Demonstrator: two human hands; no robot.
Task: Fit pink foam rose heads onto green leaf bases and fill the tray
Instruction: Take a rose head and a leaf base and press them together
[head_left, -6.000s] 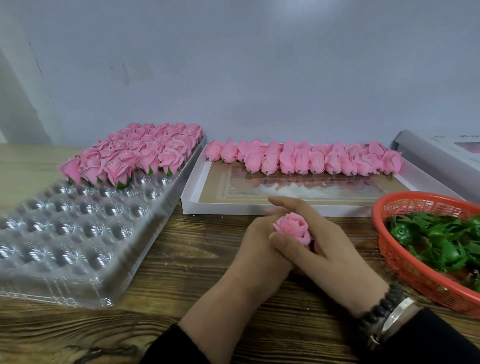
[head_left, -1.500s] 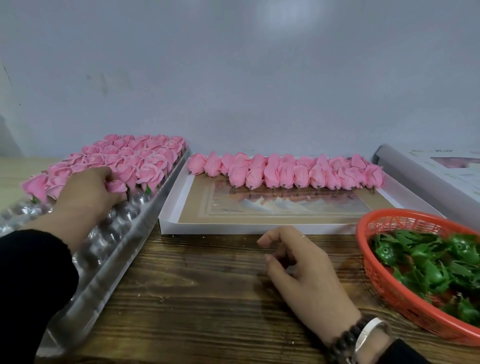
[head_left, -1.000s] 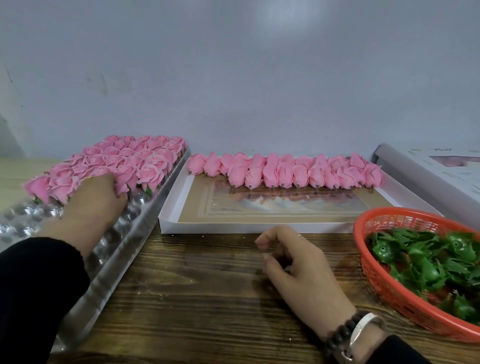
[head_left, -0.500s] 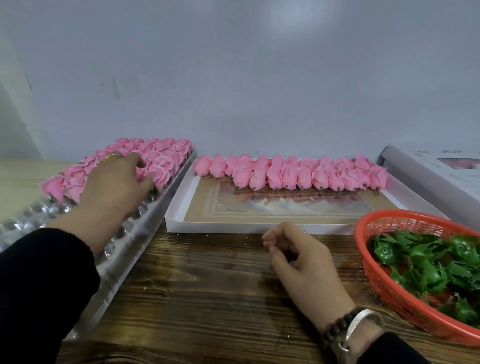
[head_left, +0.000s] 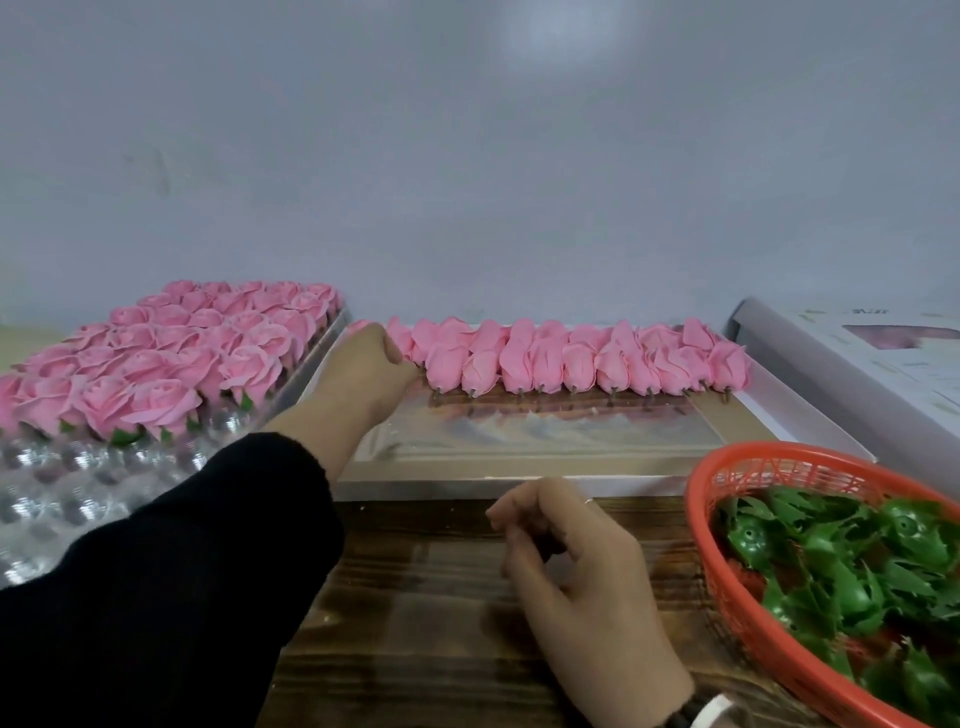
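Note:
A row of loose pink foam rose heads (head_left: 571, 358) lies along the far edge of a flat white box (head_left: 810, 415). My left hand (head_left: 363, 379) reaches over that box and curls around the leftmost rose head, which it mostly hides. My right hand (head_left: 576, 566) rests on the wooden table with its fingers loosely bent and nothing in them. The clear plastic tray (head_left: 67, 493) on the left has its far rows filled with finished roses (head_left: 171, 353) on green bases; its near pockets are bare. Green leaf bases (head_left: 857, 566) fill an orange basket (head_left: 727, 587) at the right.
A white carton (head_left: 883, 374) stands behind the basket at the far right. A grey wall closes off the back of the table. Bare wooden tabletop (head_left: 415, 597) shows between my two arms.
Six seconds ago both hands held one rose. My left hand then set it in the tray and has now swung right to the loose row. My right hand has stayed on the table.

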